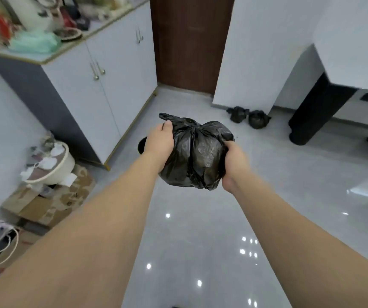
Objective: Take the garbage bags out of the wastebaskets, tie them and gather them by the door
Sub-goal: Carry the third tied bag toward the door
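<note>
Head view — left hand [159, 144], right hand [234, 162] clamped round crinkly, seemingly knotted black bag [197, 152].

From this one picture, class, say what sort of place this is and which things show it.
Probably a home entrance hall: a brown door, a white cupboard cluttered on top, and a glossy tiled floor with tied black bags beside the wall.

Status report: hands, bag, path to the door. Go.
Left hand and right hand both clamped on tied black bag. Two tied bags down near brown door. Floor between looks clear.
</note>
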`<state>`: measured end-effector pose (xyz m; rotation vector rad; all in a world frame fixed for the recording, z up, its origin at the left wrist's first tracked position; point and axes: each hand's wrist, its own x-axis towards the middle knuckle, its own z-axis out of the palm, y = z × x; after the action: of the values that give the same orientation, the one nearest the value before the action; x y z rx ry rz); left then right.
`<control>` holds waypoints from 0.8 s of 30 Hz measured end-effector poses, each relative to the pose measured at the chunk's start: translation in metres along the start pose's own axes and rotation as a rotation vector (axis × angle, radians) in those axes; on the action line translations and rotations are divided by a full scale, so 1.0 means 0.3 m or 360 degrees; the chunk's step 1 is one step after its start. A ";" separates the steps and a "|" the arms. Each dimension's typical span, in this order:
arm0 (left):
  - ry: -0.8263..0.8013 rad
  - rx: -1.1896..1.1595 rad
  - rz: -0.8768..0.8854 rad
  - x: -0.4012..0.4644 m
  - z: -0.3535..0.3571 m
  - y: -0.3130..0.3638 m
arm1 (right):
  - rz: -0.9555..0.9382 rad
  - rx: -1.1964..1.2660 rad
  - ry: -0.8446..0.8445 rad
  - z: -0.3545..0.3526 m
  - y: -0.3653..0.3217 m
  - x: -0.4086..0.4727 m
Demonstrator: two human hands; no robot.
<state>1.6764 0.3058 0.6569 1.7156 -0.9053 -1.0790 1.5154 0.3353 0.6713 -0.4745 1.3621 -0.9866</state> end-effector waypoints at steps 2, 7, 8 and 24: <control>0.0023 -0.0017 0.0168 -0.059 0.003 0.183 | -0.0110 0.0072 -0.0052 -0.002 -0.144 -0.088; 0.0098 -0.0006 0.0515 -0.137 0.047 0.510 | -0.0323 0.0237 -0.0058 -0.036 -0.419 -0.231; 0.0100 -0.0017 0.0556 -0.142 0.065 0.546 | -0.0344 0.0244 -0.0053 -0.049 -0.456 -0.236; 0.0115 -0.0075 0.0556 0.249 0.481 0.820 | -0.0344 0.0192 -0.0106 -0.181 -0.884 0.261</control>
<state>1.5399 0.1132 0.8335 1.4789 -1.0766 -0.7951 1.3756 0.1431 0.8225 -0.5667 1.2017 -1.2117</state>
